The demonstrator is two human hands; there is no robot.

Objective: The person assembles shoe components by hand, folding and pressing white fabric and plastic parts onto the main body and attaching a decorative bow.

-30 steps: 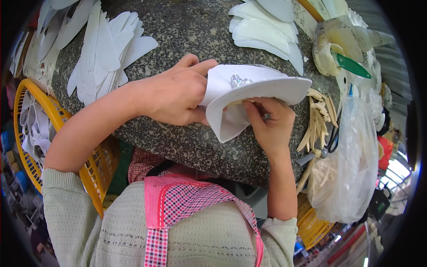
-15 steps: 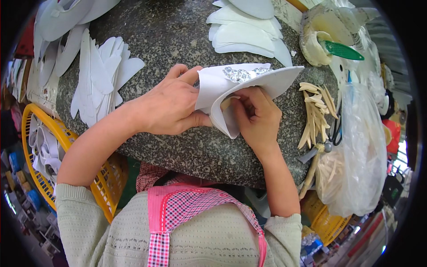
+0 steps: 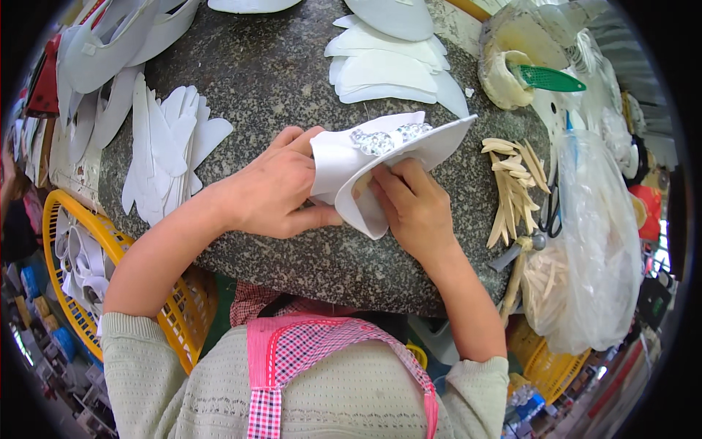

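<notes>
— White, soft-looking material, is that what the hands are working on?

— Yes. It is a white shoe upper piece (image 3: pixel 380 164), a curved, folded sheet with a pointed end reaching toward the upper right of the frame. A band of small silvery sparkling trim is running across its top edge. It is sitting at the centre of the frame, held just above the grey speckled stone table (image 3: pixel 278 80).

— How is the left hand (image 3: pixel 274 190) holding it?

— Its fingers are closing around the left end of the piece, thumb pressing along the lower edge and the other fingers curling over the top.

— And the right hand (image 3: pixel 413 212)?

— It is coming up from below, its fingers pressing into the fold on the underside, pinching the white sheet. The fingertips are partly hiding inside the fold.

— What is lying around it?

— To the left of centre a fan of white cut pieces (image 3: pixel 164 146) is spreading over the table. Toward the upper middle a stack of white curved pieces (image 3: pixel 387 66) is lying. At the right, just beside the right hand, a heap of pale wooden sticks (image 3: pixel 512 183) is resting near the table's edge, with a clear plastic bag (image 3: pixel 596 249) hanging further right. A green-handled brush (image 3: pixel 548 79) is sticking out of a pot at the upper right. A yellow basket (image 3: pixel 58 219) is standing at the lower left.
</notes>
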